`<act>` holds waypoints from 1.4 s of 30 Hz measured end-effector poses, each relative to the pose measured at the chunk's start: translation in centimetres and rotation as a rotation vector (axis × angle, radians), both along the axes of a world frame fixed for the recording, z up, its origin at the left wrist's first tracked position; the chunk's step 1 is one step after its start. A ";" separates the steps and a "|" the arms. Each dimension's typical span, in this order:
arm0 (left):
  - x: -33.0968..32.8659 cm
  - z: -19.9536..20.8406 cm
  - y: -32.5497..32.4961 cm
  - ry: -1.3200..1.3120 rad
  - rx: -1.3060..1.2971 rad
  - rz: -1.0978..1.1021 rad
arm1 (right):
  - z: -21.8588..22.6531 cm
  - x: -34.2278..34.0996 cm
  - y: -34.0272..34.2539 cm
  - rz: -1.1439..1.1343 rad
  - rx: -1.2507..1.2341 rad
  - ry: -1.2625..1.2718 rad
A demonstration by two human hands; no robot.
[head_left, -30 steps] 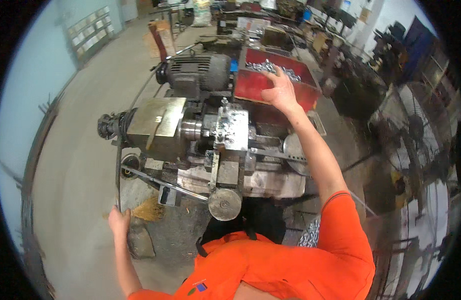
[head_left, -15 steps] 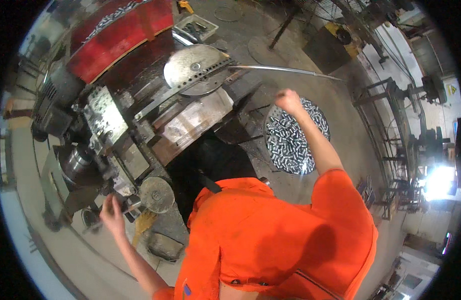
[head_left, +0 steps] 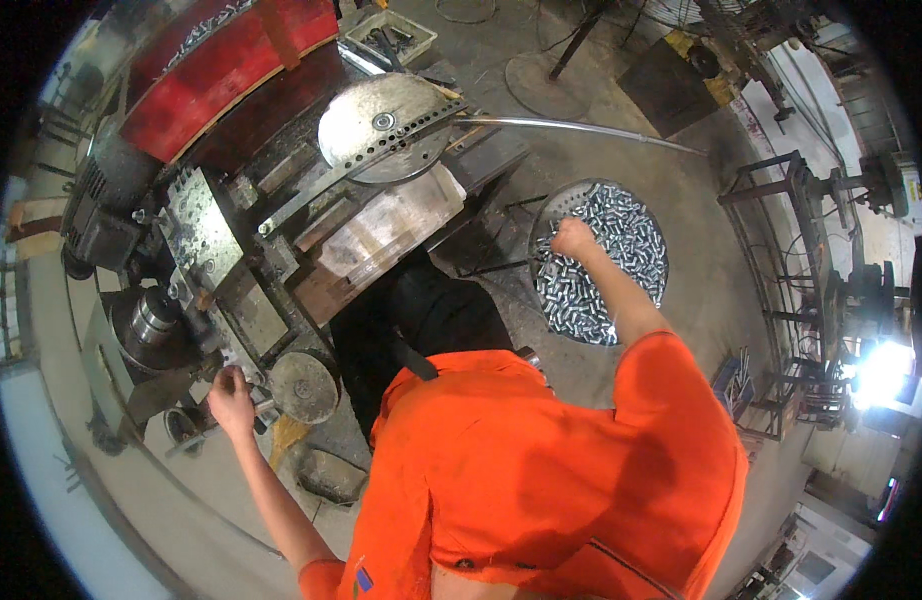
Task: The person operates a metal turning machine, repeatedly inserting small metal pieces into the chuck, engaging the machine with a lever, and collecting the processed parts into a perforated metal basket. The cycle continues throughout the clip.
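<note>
My right hand (head_left: 573,238) hangs over a round tray (head_left: 553,212) at the right, fingers curled closed. Small shiny metal cylinders (head_left: 606,280) fill most of that tray. Whatever the right fingers hold, if anything, is hidden. To the left, my left hand (head_left: 231,400) is closed beside the machine, close to a round metal disc (head_left: 304,387) and a slim bar. I cannot make out what its fingers hold. A cylindrical metal machine part (head_left: 156,312) lies just beyond this hand.
Ahead stands the machine bench with a large silver disc (head_left: 346,125), a perforated bar (head_left: 356,165) and a long rod (head_left: 581,126) jutting right. A red bin (head_left: 231,90) and a pale tray of tools (head_left: 421,40) are farther off. Metal racks (head_left: 771,190) line the right.
My right hand has come nearer, from the tray's far edge to over the cylinders. My left hand has moved slightly forward along the machine. The view has shifted a little.
</note>
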State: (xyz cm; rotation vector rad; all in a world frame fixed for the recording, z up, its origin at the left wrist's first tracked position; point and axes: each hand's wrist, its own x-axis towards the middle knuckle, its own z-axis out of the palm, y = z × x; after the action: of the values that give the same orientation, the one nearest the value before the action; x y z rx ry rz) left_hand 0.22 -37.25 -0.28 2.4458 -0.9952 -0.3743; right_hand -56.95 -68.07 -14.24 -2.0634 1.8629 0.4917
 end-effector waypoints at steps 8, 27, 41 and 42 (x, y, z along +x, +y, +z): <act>-0.1 0.9 0.1 0.161 -0.039 -0.052 | 0.3 -0.5 0.9 0.084 -0.379 -0.310; -13.6 12.7 -5.4 0.195 -0.754 -0.424 | 26.9 29.9 14.1 0.964 0.089 -1.408; -7.9 12.8 -1.8 0.424 -0.494 -0.387 | 29.3 36.6 12.9 1.488 -0.108 -0.973; -6.9 13.4 -0.7 0.353 -0.437 -0.385 | 29.8 37.4 12.7 1.489 -0.129 -0.898</act>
State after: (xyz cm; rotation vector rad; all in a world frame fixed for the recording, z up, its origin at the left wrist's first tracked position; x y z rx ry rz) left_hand -6.64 -38.00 13.14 1.7251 -1.2335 -0.6168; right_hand -19.51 -55.34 15.56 -2.6948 -0.2935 -0.2987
